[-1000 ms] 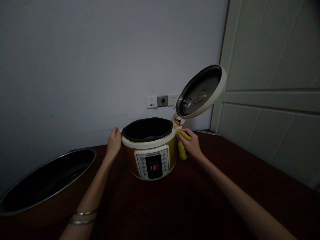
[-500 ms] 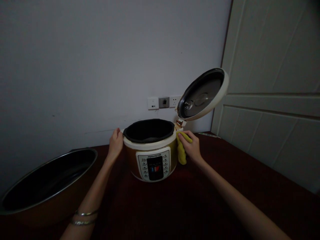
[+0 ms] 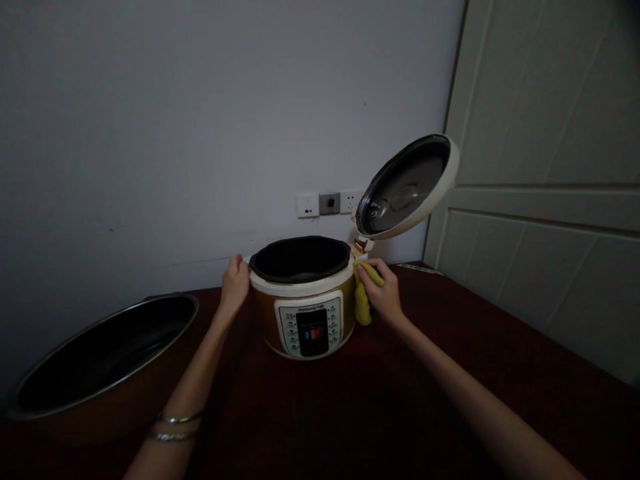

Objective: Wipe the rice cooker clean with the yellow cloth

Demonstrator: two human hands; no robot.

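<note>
A white and gold electric pressure cooker [image 3: 267, 313] stands on the dark red table, its control panel facing me. Its round lid [image 3: 407, 187] is raised and leans out to the right on a rusty-looking hinge. Inside the body sits a dark pot [image 3: 300, 257]. My left hand [image 3: 235, 287] is closed on the cooker's left edge near the rim; its fingertips are partly hidden. On the other side, my right hand [image 3: 383, 290] grips a yellow cloth [image 3: 363, 303] and presses it to the cooker's upper right side, just below the hinge.
A large dark-lined, gold-sided pot [image 3: 165, 360] stands at the left, close to my left forearm. Behind the cooker are wall sockets [image 3: 329, 203] on a pale wall. A white panelled door [image 3: 540, 267] rises at the right. A thin strip [image 3: 419, 269] lies at the table's back edge.
The view has shifted slightly, so everything sits a little further right and higher. Both hands keep their places on the cooker, with the cloth at the same spot.
</note>
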